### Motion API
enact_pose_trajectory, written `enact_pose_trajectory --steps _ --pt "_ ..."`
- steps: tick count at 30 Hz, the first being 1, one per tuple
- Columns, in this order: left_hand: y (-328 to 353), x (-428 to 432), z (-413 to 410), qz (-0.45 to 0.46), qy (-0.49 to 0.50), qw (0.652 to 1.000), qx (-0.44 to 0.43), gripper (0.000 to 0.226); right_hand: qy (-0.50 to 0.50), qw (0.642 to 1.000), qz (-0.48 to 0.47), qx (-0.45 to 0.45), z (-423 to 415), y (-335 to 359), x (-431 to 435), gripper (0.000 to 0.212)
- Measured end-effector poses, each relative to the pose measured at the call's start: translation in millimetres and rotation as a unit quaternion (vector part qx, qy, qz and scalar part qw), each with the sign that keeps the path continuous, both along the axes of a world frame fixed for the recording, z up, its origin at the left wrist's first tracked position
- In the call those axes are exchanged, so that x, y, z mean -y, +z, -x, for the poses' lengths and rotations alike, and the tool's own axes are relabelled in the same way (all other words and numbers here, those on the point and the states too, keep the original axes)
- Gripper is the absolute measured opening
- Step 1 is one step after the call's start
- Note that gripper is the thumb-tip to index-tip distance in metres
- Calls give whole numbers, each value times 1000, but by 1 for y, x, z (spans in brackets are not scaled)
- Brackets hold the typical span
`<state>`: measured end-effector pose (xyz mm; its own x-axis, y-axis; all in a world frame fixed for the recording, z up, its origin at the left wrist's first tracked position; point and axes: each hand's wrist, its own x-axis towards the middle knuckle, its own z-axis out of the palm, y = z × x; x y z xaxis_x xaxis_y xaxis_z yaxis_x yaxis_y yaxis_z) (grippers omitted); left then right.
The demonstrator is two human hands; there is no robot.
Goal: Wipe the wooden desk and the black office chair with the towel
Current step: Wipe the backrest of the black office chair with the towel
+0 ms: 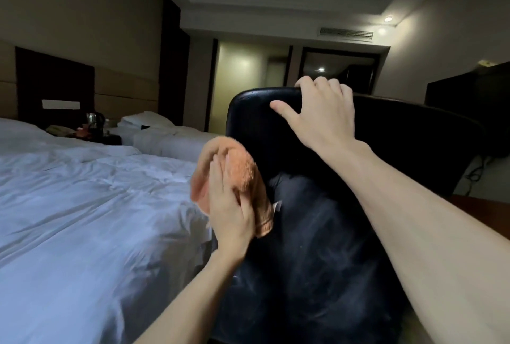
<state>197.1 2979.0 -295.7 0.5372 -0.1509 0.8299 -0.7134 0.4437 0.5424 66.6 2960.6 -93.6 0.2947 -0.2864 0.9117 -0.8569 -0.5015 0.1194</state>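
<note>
Beside the bed (82,205), the black office chair (317,233) stands turned with its back toward the camera, and both hands are at work on it. The right hand (320,114) is curled over the top edge of the backrest, fingers hooked over the rim and thumb spread on the near face, bracing the chair. The left hand (229,205) lies flat and open-fingered against an orange towel (237,169), pressing the bunched cloth onto the left side of the backrest; the towel is wadded, with a small tag hanging at its lower right. A corner of the wooden bench (480,211) shows at the right edge, behind the right forearm, with nothing seen on that part.

The step in hand looks to be wiping the backrest. To do it well, the brace on the top edge should stay firm so the chair neither swivels nor rolls toward the bed under the pushing. The palm should spread the towel flatter, so more cloth meets the black surface, and the strokes should run top to bottom in overlapping bands, taking in the rounded left edge. Faint pale streaks show lower on the chair, so that area may want a second pass. How much of the bench is already wiped cannot be told.
</note>
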Motion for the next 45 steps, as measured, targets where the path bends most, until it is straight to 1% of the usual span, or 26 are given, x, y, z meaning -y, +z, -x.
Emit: enact_pose_trajectory --steps 2,4,7,10,11,13,14,16,18,20,22,24,27,29,30,31,32,33,34,35,36,38,39,42,44,45 --pt "-20 0 5 -41 -18 999 5 61 4 1000 0 2 2 1 2 67" --pt "-43 -8 10 -100 1 995 0 63 5 1000 -2 4 2 1 2 68" --pt "-68 -30 26 -136 5 988 -73 55 -2 1000 -6 5 0 -1 2 68" --pt "-46 -51 41 -65 -40 974 -212 58 -5 1000 -6 7 -3 -2 3 67" --pt "-30 -56 44 -33 -58 966 -250 53 -5 1000 -8 7 -4 -3 3 66" --pt "8 -64 46 17 -98 949 -300 41 0 1000 -15 0 -3 -3 2 62" --pt "27 -68 46 34 -124 942 -310 41 10 1000 -20 -5 -1 -3 2 60" --pt "67 -75 47 31 -181 934 -305 44 59 997 -39 -17 7 -3 0 62" --pt "104 -77 46 9 -271 918 -291 42 144 986 -83 -26 17 -9 -9 68" --pt "137 -77 45 -29 -359 887 -290 36 262 954 -148 -14 28 -23 -21 76" --pt "159 -78 45 -81 -393 875 -270 33 355 911 -205 30 38 -42 -30 89" --pt "166 -74 46 -147 -438 859 -219 35 370 903 -207 72 51 -58 -31 100" --pt "172 -73 46 -253 -474 842 -52 37 337 921 -165 106 77 -69 -28 101" --pt "178 -70 34 -259 -433 856 116 27 290 945 -109 104 87 -72 -25 93" --pt "184 -68 26 -254 -359 872 218 24 261 957 -69 106 89 -71 -23 89" --pt "190 -66 19 -242 -252 885 307 23 234 965 -24 115 89 -70 -22 85" --pt "196 -64 11 -212 -132 897 364 22 208 969 25 128 88 -68 -20 81" --pt "202 -60 5 -153 -22 905 396 23 183 971 73 138 88 -66 -17 78" --pt "207 -54 -2 -89 64 908 403 26 159 970 119 140 86 -64 -13 74" --pt "210 -46 -8 -53 118 911 393 33 138 969 161 129 83 -65 -7 72" --pt "210 -38 -12 -52 142 914 377 39 122 968 189 107 80 -65 -1 70" --pt "204 -14 -13 -109 147 914 361 46 97 974 196 61 71 -74 13 71" --pt "200 -4 -11 -131 148 915 350 46 82 980 177 43 63 -83 20 73" --pt "191 8 -8 -103 149 951 251 45 52 989 139 4 33 -125 40 75" --pt "192 10 -8 -91 128 967 202 47 62 987 149 -9 16 -153 49 63" --pt "194 9 -7 -91 135 965 205 46 67 985 161 -18 11 -163 51 56"
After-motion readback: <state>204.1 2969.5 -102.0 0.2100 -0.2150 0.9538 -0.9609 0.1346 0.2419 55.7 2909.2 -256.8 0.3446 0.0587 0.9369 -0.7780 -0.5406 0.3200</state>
